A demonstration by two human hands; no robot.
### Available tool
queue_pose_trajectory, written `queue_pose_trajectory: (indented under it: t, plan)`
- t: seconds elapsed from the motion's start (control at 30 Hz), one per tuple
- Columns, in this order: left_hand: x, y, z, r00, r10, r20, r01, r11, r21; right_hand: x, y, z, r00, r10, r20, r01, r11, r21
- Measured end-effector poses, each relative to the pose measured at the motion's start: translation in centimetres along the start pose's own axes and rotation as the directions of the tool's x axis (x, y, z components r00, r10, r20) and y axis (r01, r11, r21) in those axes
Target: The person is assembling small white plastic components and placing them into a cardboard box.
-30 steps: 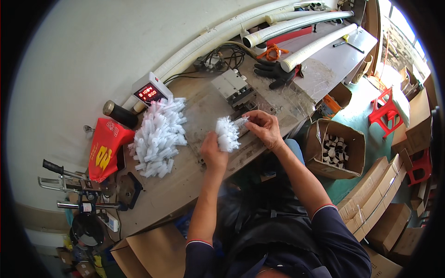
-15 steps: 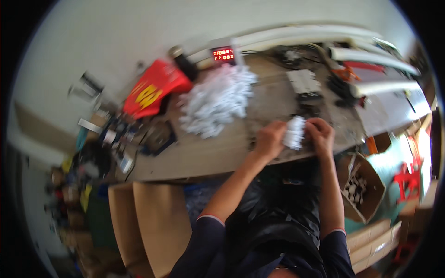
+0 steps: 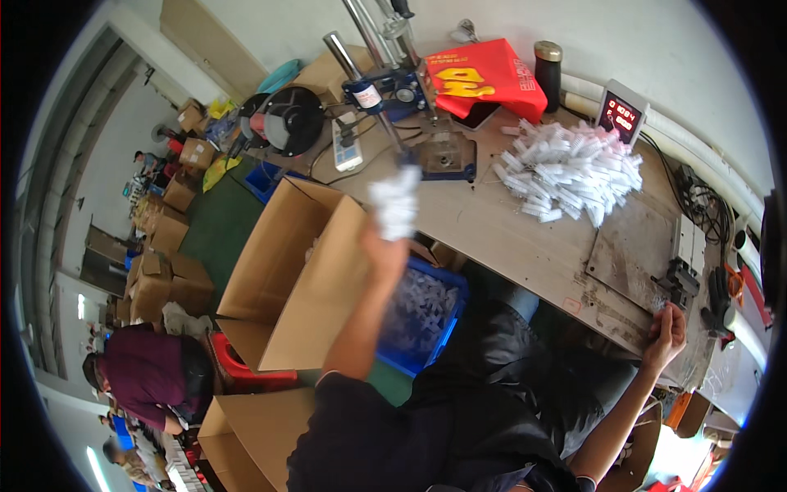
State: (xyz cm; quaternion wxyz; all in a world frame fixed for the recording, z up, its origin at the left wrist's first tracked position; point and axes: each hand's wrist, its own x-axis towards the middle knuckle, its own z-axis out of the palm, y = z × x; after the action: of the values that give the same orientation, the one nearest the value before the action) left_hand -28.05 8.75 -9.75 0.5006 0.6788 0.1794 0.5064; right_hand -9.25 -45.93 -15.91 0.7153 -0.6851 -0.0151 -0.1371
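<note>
Bunch of white ridged plastic pieces [image 3: 394,202], seen in head view, is up in the L hand [image 3: 384,252], fingers wrapped round its lower end; both blurred, so exact grip hard to tell. It's above the desk's L end, near the tall brown cardboard box [image 3: 321,287] w/ flaps up. R hand [image 3: 667,338] is well apart, at the desk's front edge just below the light-grey metal block fixture [image 3: 687,239]; fingers curled in narrow. Small pale bit shows at the tips, but can't tell if it's gripped.

Change: ½ sec ago both hands were together at the bunch; now they're spread wide, L out w/ the bunch, R back by the fixture. Head has swung left too, so box + blue plastic bin [image 3: 457,305] now show more. My read: the two-handed handling is broken off for now, bunch in L hand alone.

Main heap of white ridged plastic pieces [image 3: 574,168] sits on the brownish, scuffed wood-look desk [image 3: 508,246], next to the red bag w/ yellow marking [image 3: 484,78] & the white display box w/ red lit digits [image 3: 620,113]. Pieces look stubby, tube-like, translucent, prob. light & springy. Bin holds more pale bits, hazy. Fixture: hard, squared, darker metal at its lower end. Box: matte, stiff, straight-creased. Bag: soft, crumpled, a bit shiny.
</note>
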Motion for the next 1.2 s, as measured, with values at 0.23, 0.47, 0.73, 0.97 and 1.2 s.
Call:
queue_pose_trajectory:
  t: [0.23,0.47,0.73,0.97,1.2]
  plan:
    - [7.4,-0.9,-20.2,0.951,-0.141,-0.275,0.300,0.209,0.931,-0.3,-0.9,0.3,1.000,-0.007,-0.010,0.006,0.997,-0.071]
    - [2.5,-1.8,-13.0,0.941,0.339,-0.003,-0.141,0.399,0.906,-0.5,-1.7,1.2,0.999,0.029,-0.033,-0.032,0.995,-0.093]
    - [-2.0,2.0,10.5,0.759,0.371,0.535,-0.601,0.716,0.356,-1.6,-2.6,1.3,0.990,-0.070,-0.118,0.067,0.997,-0.032]
    - [-3.3,4.0,19.5,0.595,0.460,0.659,-0.707,0.689,0.157,-3.0,-3.2,1.9,0.989,-0.063,-0.133,0.061,0.998,-0.023]
    - [-6.0,3.2,25.7,0.404,0.501,0.765,-0.717,0.693,-0.076,-4.4,-2.6,1.8,0.970,-0.152,-0.192,0.136,0.986,-0.095]
